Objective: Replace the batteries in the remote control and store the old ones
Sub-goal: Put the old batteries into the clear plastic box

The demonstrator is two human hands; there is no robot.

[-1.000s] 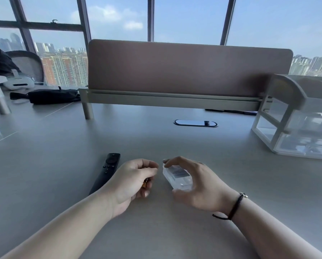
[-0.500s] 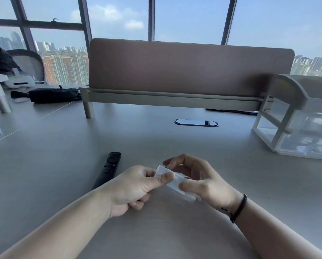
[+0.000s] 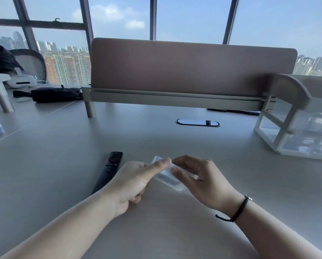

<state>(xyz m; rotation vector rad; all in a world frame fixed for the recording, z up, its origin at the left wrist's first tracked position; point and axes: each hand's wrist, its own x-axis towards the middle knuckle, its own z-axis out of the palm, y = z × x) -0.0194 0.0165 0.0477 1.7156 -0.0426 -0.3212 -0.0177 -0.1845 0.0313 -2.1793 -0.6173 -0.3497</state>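
A high office window, city towers hazy beyond the glass, and a wide grey desk (image 3: 44, 165) out front with a brown divider panel (image 3: 192, 66) across its far side. Take the black remote control (image 3: 108, 171) as the marker: it lies flat on the desk, button face up, untouched, and everything is happening just to the right of it. There both hands meet on a small clear plastic case (image 3: 168, 177), lifted off the desk and tilted. The left hand (image 3: 132, 182) has its thumb laid along the case's top edge and its other fingers curled under, pinching it; whether a battery is tucked in that palm cannot be told. The right hand (image 3: 199, 179) (a dark cord bracelet at the wrist) curls thumb and fingertips round the other end.

This looks like the storing step, or the fetching of fresh cells; the case's contents are only a dark blur. The case should be light and stiff, but smooth and likely slippery, with a lid that may need a firm pry. Best held by its long side edges, thumb at the seam. Far right of the remote stands a clear drawer unit (image 3: 296, 131).
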